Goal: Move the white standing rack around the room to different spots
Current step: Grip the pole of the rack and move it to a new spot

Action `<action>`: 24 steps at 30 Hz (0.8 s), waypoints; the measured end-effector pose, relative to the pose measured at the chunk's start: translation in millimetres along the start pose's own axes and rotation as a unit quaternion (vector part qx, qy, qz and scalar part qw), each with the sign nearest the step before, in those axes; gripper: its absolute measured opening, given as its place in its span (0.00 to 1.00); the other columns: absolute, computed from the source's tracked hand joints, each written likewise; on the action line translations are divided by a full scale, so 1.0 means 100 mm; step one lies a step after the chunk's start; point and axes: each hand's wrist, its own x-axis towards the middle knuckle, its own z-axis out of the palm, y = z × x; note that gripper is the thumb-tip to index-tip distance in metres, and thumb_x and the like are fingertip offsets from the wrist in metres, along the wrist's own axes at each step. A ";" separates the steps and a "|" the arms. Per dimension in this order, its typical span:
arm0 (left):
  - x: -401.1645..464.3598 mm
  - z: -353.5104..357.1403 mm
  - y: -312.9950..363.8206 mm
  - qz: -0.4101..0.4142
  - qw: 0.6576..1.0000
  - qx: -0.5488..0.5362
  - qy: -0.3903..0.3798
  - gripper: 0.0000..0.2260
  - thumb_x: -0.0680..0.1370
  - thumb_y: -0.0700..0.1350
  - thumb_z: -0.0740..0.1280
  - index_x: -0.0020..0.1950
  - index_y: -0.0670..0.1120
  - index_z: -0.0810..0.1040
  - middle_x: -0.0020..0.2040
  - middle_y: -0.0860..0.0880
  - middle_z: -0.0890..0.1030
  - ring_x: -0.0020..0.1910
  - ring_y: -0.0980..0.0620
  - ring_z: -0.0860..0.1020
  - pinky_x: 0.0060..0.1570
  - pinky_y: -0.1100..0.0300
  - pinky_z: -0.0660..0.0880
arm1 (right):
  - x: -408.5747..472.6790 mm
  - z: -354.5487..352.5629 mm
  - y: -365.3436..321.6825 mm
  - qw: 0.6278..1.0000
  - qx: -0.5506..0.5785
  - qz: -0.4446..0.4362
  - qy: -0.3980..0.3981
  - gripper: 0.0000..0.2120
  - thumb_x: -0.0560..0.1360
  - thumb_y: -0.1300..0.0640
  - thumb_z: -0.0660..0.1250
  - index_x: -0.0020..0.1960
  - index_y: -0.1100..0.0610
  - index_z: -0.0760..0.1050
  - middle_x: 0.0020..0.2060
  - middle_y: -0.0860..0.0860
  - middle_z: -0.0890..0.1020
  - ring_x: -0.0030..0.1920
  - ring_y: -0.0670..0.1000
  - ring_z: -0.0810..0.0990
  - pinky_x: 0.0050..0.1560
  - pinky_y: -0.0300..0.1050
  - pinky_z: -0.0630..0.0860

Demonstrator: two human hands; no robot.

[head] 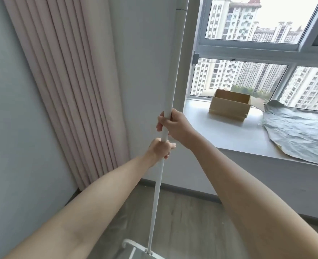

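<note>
Both hands clamp the thin white metal standing rack's (170, 75) upright pole, right hand (174, 126) stacked just above left hand (160, 149), long axis near-vertical, base (135, 246) on the floor below them, so equal reach.

Smooth white painted metal rack pole (170, 75), matt pink pleated cloth curtain (68, 75), plain cardboard box (229, 105), crinkled silvery foil sheet (300, 131), wood-grain floor (192, 221)

The rack (170, 75) is plain white, pole and base both. The curtain (64, 81) at the left of the frame is dusty pink with no print, against a pale grey wall (10, 128). The cardboard box (229, 105) at the right is tan, the crinkled sheet (300, 131) silvery grey, the sill (220, 131) off-white, and the floor (182, 221) grey wood-grain.
</note>
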 end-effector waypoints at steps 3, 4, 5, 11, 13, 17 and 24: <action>0.18 0.06 0.03 -0.004 1.000 -0.004 0.017 0.10 0.73 0.42 0.65 0.33 0.44 0.69 0.26 0.49 0.68 0.27 0.52 0.68 0.38 0.58 0.70 | 0.20 -0.08 0.11 0.999 0.041 -0.014 -0.022 0.11 0.77 0.64 0.59 0.37 0.55 0.66 0.29 0.52 0.74 0.32 0.50 0.74 0.41 0.44 0.71; 0.20 0.05 0.03 -0.006 1.000 -0.009 0.030 0.09 0.73 0.42 0.65 0.34 0.43 0.69 0.26 0.49 0.68 0.27 0.52 0.68 0.39 0.58 0.70 | 0.24 -0.07 0.13 0.998 0.046 -0.019 -0.032 0.12 0.77 0.64 0.59 0.36 0.55 0.66 0.28 0.52 0.74 0.31 0.50 0.73 0.43 0.46 0.71; 0.22 0.05 0.01 -0.009 0.999 -0.015 0.049 0.08 0.73 0.41 0.65 0.35 0.42 0.70 0.26 0.48 0.68 0.27 0.52 0.68 0.39 0.58 0.71 | 0.29 -0.05 0.16 0.997 0.049 -0.022 -0.049 0.12 0.77 0.64 0.58 0.36 0.55 0.66 0.28 0.51 0.73 0.31 0.51 0.72 0.44 0.49 0.71; 0.11 -0.01 -0.07 -0.027 0.987 -0.015 0.157 0.10 0.73 0.36 0.61 0.31 0.43 0.70 0.29 0.47 0.72 0.32 0.53 0.72 0.43 0.61 0.72 | 0.42 0.16 0.27 0.989 0.090 -0.062 -0.102 0.11 0.78 0.61 0.58 0.37 0.53 0.65 0.27 0.49 0.71 0.28 0.48 0.70 0.37 0.44 0.71; 0.02 -0.01 -0.10 -0.024 0.985 -0.030 0.167 0.07 0.72 0.38 0.63 0.34 0.44 0.73 0.33 0.48 0.76 0.38 0.52 0.76 0.53 0.57 0.73 | 0.41 0.20 0.28 0.988 0.105 -0.064 -0.096 0.10 0.78 0.59 0.58 0.38 0.52 0.65 0.27 0.49 0.71 0.29 0.48 0.70 0.36 0.40 0.71; -0.25 0.02 -0.14 -0.027 0.980 -0.044 0.191 0.10 0.74 0.37 0.61 0.33 0.47 0.71 0.33 0.49 0.71 0.36 0.53 0.70 0.43 0.59 0.68 | 0.25 0.32 0.27 0.993 0.109 -0.029 -0.038 0.08 0.79 0.53 0.56 0.49 0.57 0.68 0.40 0.51 0.75 0.40 0.51 0.73 0.43 0.44 0.72; -1.16 -0.26 -0.48 -0.086 0.963 -0.069 0.246 0.07 0.75 0.39 0.62 0.36 0.43 0.73 0.35 0.48 0.75 0.36 0.52 0.73 0.41 0.60 0.71 | -0.52 0.74 0.18 0.982 0.027 0.181 -0.041 0.35 0.76 0.55 0.59 0.75 0.62 0.43 0.73 0.62 0.55 0.71 0.61 0.60 0.69 0.54 0.61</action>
